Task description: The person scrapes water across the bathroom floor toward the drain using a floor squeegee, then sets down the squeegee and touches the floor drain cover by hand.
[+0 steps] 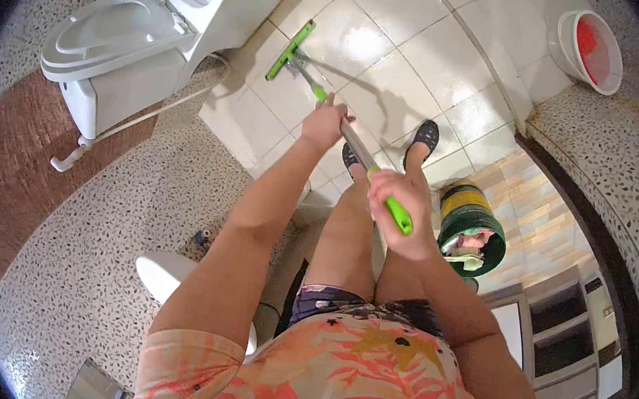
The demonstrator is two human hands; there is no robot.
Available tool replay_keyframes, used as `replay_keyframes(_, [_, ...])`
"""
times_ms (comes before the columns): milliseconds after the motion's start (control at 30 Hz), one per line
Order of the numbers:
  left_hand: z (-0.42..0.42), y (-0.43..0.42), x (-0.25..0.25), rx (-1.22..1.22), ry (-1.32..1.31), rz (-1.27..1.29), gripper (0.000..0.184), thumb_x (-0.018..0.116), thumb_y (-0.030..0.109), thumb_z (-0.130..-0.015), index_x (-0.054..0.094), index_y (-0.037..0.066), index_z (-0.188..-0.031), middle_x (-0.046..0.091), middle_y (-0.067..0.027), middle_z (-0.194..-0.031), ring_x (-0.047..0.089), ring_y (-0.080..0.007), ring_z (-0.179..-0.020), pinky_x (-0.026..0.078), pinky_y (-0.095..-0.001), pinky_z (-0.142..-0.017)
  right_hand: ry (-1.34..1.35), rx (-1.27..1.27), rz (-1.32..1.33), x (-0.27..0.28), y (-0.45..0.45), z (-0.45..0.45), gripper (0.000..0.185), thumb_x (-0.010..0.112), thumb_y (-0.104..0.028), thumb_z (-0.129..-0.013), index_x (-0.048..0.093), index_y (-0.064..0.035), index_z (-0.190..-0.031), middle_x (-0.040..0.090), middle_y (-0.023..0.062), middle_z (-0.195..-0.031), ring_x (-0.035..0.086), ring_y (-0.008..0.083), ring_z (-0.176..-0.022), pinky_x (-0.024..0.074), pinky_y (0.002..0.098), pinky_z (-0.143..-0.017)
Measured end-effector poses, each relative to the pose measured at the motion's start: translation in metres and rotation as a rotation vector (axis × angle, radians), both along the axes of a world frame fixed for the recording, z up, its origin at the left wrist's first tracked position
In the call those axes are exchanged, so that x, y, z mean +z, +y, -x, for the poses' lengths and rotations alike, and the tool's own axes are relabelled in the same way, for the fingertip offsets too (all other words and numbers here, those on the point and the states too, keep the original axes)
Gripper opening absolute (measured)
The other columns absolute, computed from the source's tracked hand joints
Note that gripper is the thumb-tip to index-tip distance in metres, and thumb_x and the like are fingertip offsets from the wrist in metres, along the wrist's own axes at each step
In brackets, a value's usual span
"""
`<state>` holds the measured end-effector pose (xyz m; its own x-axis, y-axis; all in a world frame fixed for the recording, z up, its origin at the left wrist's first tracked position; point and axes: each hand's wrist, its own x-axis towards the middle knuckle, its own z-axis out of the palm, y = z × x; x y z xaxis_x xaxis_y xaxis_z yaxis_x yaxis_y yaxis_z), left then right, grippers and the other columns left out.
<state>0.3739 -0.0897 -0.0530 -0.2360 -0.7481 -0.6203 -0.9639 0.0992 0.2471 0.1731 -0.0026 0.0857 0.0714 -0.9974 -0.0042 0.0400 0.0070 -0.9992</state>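
Observation:
A floor squeegee [290, 50] with a green head, a silver pole and a green handle slants across the middle of the view. My left hand [326, 123] is wrapped around the pole, close to the green joint below the head. Higher up, my right hand [398, 204] grips the green handle, whose rounded end sticks out past the fingers. The blade end is at the light floor tiles [375, 73], which look wet and shiny. I cannot tell whether the whole blade touches them.
A white toilet [124, 93] with raised lid stands at the left. A white bucket [604, 54] with something red inside is at the upper right. Beside my right leg is a green bin [494, 253] holding rubbish. A low ledge [479, 49] borders the tiles; a speckled wall [113, 232] runs left.

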Motion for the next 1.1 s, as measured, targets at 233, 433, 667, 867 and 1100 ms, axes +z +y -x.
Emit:
replay_keyframes(233, [0.106,0.068,0.045,-0.004,0.075,-0.1,0.024,0.058,0.019,-0.079,0.058,0.008,-0.101,0.043,-0.0266,-0.129,0.055,-0.0435,-0.102,0.05,-0.0462,-0.082,-0.118,-0.183,-0.261,0.05,0.07,0.107,0.017,0.059,-0.019,-0.084,0.058,-0.0024,-0.087,0.063,0.014,-0.085,0.059,0.0254,-0.082,0.0392,0.0403,-0.089])
replay_keyframes(433, [0.154,0.076,0.039,0.12,0.185,-0.207,0.025,0.055,0.016,-0.08,0.06,0.013,-0.104,0.048,-0.0282,-0.122,0.054,-0.0418,-0.107,0.048,-0.0454,-0.085,-0.102,-0.408,-0.269,0.047,0.073,0.129,0.028,0.059,-0.026,-0.083,0.048,-0.0038,-0.069,0.055,0.0128,-0.07,0.055,0.0293,-0.083,0.0366,0.045,-0.088])
replay_keyframes(667, [0.065,0.051,-0.038,-0.083,0.193,0.129,0.017,0.055,0.022,-0.083,0.066,0.01,-0.089,0.064,-0.0177,-0.092,0.06,-0.033,-0.094,0.049,-0.044,-0.076,-0.219,-0.501,-0.403,0.004,0.03,0.058,0.011,0.05,-0.006,-0.083,0.049,-0.0001,-0.073,0.055,0.0145,-0.074,0.056,0.0276,-0.083,0.0437,0.043,-0.084])
replay_keyframes(867, [0.081,-0.039,0.052,0.297,0.269,0.29,0.019,0.059,0.024,-0.081,0.06,0.005,-0.077,0.06,-0.0177,-0.09,0.059,-0.0376,-0.078,0.047,-0.0453,-0.067,-0.373,-0.369,-0.085,0.063,-0.058,0.044,0.006,0.057,0.0,-0.079,0.053,-0.0023,-0.074,0.061,0.0123,-0.087,0.059,0.0253,-0.097,0.0398,0.045,-0.093])
replay_keyframes(1100, [0.033,-0.056,-0.026,0.796,0.816,0.388,0.015,0.069,0.01,-0.076,0.057,0.002,-0.08,0.056,-0.0173,-0.095,0.056,-0.0289,-0.079,0.048,-0.0349,-0.068,-0.12,0.325,0.364,0.017,-0.085,0.005,0.015,0.061,-0.001,-0.065,0.048,-0.006,-0.069,0.053,0.0073,-0.072,0.056,0.0249,-0.071,0.0438,0.039,-0.08])
